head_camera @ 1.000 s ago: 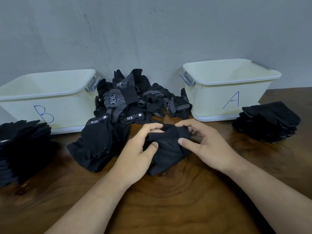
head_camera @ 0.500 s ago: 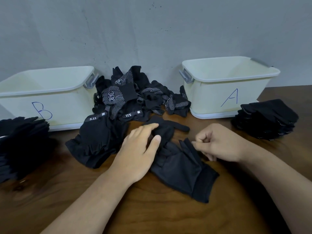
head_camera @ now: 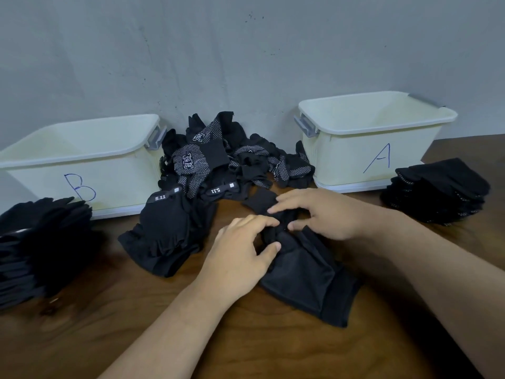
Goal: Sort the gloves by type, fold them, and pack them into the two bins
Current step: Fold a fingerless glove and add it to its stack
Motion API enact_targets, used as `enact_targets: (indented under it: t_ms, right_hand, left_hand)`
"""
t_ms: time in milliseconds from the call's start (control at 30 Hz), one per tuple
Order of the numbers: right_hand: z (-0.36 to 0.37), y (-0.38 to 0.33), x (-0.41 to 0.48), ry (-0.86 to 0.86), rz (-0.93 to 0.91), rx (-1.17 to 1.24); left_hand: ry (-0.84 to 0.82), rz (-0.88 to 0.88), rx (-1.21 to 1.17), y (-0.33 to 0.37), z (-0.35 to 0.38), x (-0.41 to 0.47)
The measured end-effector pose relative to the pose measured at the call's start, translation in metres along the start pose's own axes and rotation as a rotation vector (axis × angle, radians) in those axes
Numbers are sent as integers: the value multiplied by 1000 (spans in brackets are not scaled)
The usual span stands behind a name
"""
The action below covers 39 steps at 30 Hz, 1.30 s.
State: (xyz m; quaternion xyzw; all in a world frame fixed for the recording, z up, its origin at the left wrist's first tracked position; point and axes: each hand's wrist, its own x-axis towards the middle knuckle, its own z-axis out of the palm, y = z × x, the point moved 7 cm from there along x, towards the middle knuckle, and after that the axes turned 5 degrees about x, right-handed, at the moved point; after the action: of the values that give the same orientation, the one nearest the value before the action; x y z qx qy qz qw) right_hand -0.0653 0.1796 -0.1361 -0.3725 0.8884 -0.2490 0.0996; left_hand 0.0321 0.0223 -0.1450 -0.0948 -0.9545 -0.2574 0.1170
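A plain black glove (head_camera: pixel 303 272) lies spread on the wooden table, cuff toward me at the lower right. My left hand (head_camera: pixel 240 253) pinches its finger end between thumb and fingers. My right hand (head_camera: pixel 325 214) grips the same bunched finger part from the right. Behind them a loose pile of black gloves (head_camera: pixel 226 162), some with white dots, leans against the wall between the cream bin marked B (head_camera: pixel 82 165) on the left and the cream bin marked A (head_camera: pixel 374 143) on the right. Black gloves labelled 5.11 (head_camera: pixel 169 228) lie in front of that pile.
A stack of folded black gloves (head_camera: pixel 35 247) sits at the left table edge in front of bin B. Another stack of dotted black gloves (head_camera: pixel 437 190) sits right of bin A. A grey wall closes the back.
The bunched glove was unfolded and laid flat with its cuff toward me. My right hand drew back to the right, then returned to the glove's finger end beside my left hand.
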Motion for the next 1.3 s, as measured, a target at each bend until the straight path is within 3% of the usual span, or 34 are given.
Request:
enact_targets:
  t_ms: [133,267,500,667,933,1067,1300]
  right_hand:
    - [-11,-11,17,46,-28,-184]
    - [-48,-35,21,264,11,-136]
    - [-122,-59,45,778,174,82]
    - [-109,-65,65,662,175,240]
    - [-48,-97,77,342,-31,107]
    - [-42,-107,79,270,-56,25]
    - [-48,-89,75,259,20,19]
  left_hand:
    - [94,-40,-44,-4,-7,0]
    - [269,-12,-96,3,-26,-4]
    - [122,113,-19,18,-16,-7]
    - [-67,132,109,19,-2,-10]
    - [67,8,60,-10,-8,0]
    - [98,50,32,0,-15,0]
    - [-347,75,217,10,25,-14]
